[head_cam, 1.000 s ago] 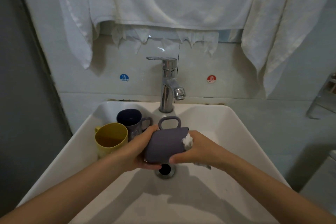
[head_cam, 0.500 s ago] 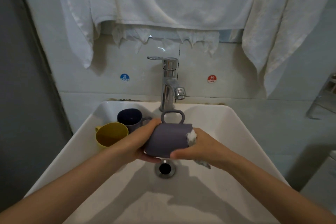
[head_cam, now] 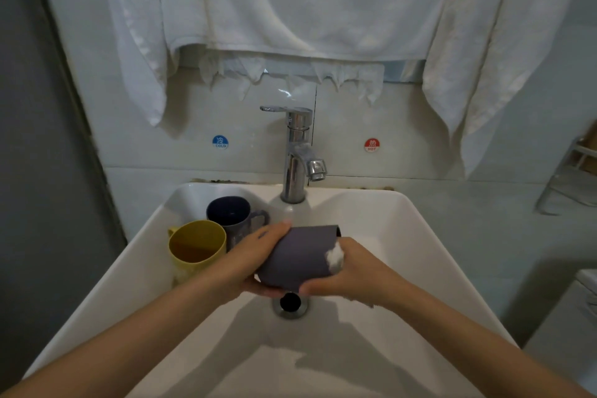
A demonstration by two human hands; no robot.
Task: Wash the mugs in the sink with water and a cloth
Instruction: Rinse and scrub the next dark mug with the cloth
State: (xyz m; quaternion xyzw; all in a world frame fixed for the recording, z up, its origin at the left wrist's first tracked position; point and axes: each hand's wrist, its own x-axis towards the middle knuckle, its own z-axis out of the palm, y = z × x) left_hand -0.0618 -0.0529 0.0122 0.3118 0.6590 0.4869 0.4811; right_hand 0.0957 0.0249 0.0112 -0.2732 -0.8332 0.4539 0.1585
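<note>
White sink, two mugs in its back-left corner.
I see a yellow mug upright by the left wall, a dark blue mug just behind it, the drain mid-basin, and a chrome faucet on the back rim.

Two round stickers sit on the tiled wall behind the tap. The blue sticker, left of the tap, carries a white Chinese character with "COLD" beneath it. The red sticker, right of the tap, carries a white Chinese character with "HOT" beneath it. No other writing can be read.
</note>
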